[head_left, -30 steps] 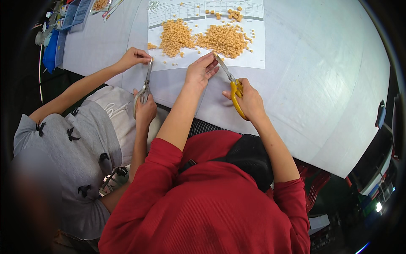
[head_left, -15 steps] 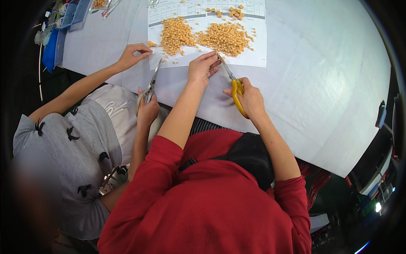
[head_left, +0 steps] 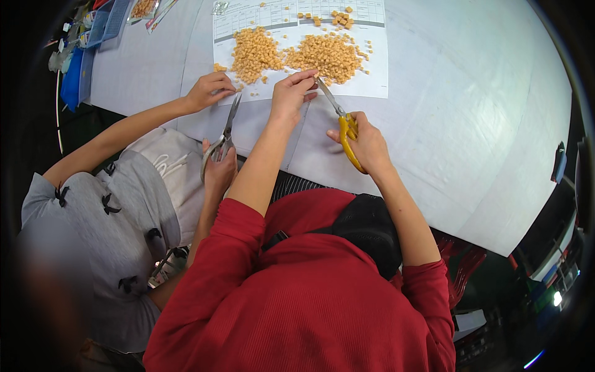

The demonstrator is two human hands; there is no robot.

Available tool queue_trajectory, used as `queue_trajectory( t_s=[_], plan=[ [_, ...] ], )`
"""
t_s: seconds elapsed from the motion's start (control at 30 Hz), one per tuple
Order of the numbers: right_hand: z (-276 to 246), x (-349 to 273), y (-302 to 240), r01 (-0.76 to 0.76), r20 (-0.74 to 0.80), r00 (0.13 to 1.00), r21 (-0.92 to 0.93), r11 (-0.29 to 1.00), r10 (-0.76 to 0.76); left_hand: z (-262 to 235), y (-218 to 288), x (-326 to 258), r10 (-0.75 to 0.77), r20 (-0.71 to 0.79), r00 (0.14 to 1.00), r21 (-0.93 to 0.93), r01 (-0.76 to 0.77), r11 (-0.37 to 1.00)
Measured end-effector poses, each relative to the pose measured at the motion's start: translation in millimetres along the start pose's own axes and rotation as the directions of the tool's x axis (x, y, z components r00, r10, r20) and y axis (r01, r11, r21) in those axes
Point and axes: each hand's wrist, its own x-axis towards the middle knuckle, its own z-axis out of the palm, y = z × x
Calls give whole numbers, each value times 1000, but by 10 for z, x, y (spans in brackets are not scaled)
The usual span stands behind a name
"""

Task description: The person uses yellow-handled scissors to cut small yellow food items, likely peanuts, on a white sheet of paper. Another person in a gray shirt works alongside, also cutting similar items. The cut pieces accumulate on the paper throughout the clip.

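Note:
My right hand (head_left: 365, 142) is closed round the yellow handles of a pair of scissors (head_left: 348, 144). Their blades point up and left, and the tips meet the fingertips of my left hand (head_left: 293, 96). Thumb and forefinger of that left hand are pinched on a small tan piece (head_left: 316, 75), mostly covered by the fingers and blades. Just beyond lies a heap of small tan cubes (head_left: 328, 57) on a printed paper sheet (head_left: 377, 80). A second heap of the same cubes (head_left: 253, 54) lies to its left.
At my left a co-worker's hand (head_left: 214, 92) reaches the sheet's edge; their other hand (head_left: 220, 170) holds metal scissors (head_left: 228, 127). Larger tan cubes (head_left: 341, 20) lie on the sheet's far part. Blue baskets (head_left: 99, 28) and a clear bag (head_left: 144, 8) stand far left on the white table (head_left: 471, 111).
The co-worker's left hand has moved right and nearer, to the tips of their scissors. My own hands stay nearly in place, the scissors still at my left fingertips.

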Motion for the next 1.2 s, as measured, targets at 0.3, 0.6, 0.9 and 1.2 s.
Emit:
queue_trajectory(
  t_s=[0.3,0.6,0.9,1.2],
  plan=[
    [-145,78,37,-35,-98,995,16,999,37,48,78,130,356,75,931,543,-338,769],
    [-313,35,56,-123,-152,979,106,987,138,405,-40,-66,578,277,768,918,-389,77],
    [-288,-134,4,-92,-111,988,118,989,105,273,-7,-50,450,40,892,724,-336,603],
    [-207,-179,-28,-118,-107,986,107,987,129,172,101,-156,360,-103,927,523,-258,813]
  ],
)
